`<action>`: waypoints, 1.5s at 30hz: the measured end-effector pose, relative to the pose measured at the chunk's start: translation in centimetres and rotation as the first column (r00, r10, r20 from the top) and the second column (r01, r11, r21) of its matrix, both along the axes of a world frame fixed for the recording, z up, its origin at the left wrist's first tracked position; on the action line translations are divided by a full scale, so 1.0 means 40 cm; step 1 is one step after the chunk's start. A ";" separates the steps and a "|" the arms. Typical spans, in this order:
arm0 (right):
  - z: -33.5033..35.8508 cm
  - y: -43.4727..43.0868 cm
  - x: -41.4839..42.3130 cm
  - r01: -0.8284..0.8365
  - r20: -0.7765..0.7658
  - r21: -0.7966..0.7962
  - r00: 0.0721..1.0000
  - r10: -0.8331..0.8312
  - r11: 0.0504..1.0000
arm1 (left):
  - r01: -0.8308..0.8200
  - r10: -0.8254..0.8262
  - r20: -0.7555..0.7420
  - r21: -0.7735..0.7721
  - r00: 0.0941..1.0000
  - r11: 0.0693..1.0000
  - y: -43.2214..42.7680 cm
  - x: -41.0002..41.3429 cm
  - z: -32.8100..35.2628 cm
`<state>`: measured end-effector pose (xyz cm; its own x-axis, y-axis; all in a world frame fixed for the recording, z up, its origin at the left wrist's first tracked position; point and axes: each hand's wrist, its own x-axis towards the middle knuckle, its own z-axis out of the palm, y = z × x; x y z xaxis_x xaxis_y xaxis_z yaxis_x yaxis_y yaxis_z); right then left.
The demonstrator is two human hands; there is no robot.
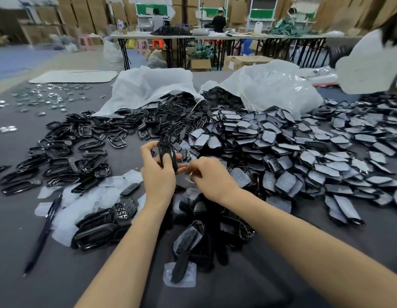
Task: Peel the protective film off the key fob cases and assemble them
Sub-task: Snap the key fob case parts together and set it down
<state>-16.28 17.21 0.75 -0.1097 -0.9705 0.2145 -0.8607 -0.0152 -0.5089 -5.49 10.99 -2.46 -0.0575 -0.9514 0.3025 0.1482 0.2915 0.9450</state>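
On the left of the dark worktop (pixel 15 218) lie a pen (pixel 43 232) and a scatter of bare black frames (pixel 66 152), with peeled clear sheets (pixel 68 234) nearer the person.

In the middle the left hand (pixel 158 176) grips one key fob case (pixel 167 155) above the worktop. Its fingers are curled round the far edge and its thumb presses the near side. The case stands close to upright, with its long axis running up and away from the person and its lower end tipped toward the right.

Just beside that lower end is the right hand (pixel 209 176). Its thumb and forefinger are drawn together on what looks like a corner of clear film (pixel 189 177). The pinch is small and partly blurred, so I cannot tell how much film is caught.

I judge that the film comes off by a pull to the right, away from the case and along its face, while the left hand keeps it from turning. The right hand is the nearer one for that pull.

Further right, a large heap of film-covered shells (pixel 282 156) lies within reach.
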 end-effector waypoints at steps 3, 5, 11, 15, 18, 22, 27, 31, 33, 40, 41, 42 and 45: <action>0.022 0.008 -0.018 0.153 0.319 -0.086 0.941 -0.118 0.985 | 0.026 -0.021 -0.071 0.071 0.997 0.997 0.000 -0.001 -0.002; 0.042 0.013 -0.040 0.217 0.732 -0.027 0.669 -0.128 0.976 | 0.072 -0.064 -0.080 0.095 0.995 0.993 0.009 -0.004 -0.002; 0.043 0.007 -0.085 0.131 0.974 0.149 -0.189 -0.122 0.980 | 0.173 -0.149 0.163 -0.147 0.975 0.974 0.028 -0.019 0.005; 0.007 0.009 -0.085 0.102 0.938 0.171 -0.321 -0.130 0.980 | 0.184 -0.055 0.388 -0.304 0.920 0.935 0.046 -0.032 0.007; -0.010 0.014 -0.085 0.092 0.883 0.180 -0.454 -0.120 0.979 | 0.180 0.058 0.470 -0.446 0.881 0.877 0.045 -0.029 0.013; -0.010 0.022 -0.088 0.126 0.906 0.086 -0.423 -0.025 0.988 | 0.225 -0.029 0.426 -0.419 0.904 0.880 0.059 -0.030 0.011; -0.021 0.023 -0.091 0.162 0.954 0.021 -0.299 0.029 0.987 | 0.307 -0.179 0.421 -0.260 0.890 0.915 0.056 -0.023 0.009; -0.036 0.039 -0.093 0.211 0.998 -0.045 -0.035 0.053 0.977 | 0.259 -0.073 0.482 -0.332 0.873 0.907 0.059 -0.022 0.013; -0.036 0.047 -0.087 0.248 0.980 -0.099 0.194 0.051 0.964 | 0.271 -0.120 0.466 -0.272 0.877 0.923 0.059 -0.027 0.014; -0.012 0.063 -0.069 0.142 0.876 -0.145 0.479 0.060 0.979 | 0.185 -0.083 0.382 -0.239 0.920 0.953 0.053 -0.034 0.008; -0.013 0.062 -0.069 0.151 0.881 -0.128 0.472 0.043 0.980 | 0.172 -0.098 0.342 -0.195 0.935 0.965 0.052 -0.033 0.006; -0.014 0.062 -0.069 0.168 0.882 -0.115 0.471 0.023 0.979 | 0.158 -0.104 0.306 -0.157 0.946 0.975 0.052 -0.032 0.005; -0.021 0.061 -0.068 0.194 0.902 -0.064 0.431 -0.026 0.979 | 0.131 -0.111 0.242 -0.065 0.964 0.989 0.047 -0.031 0.006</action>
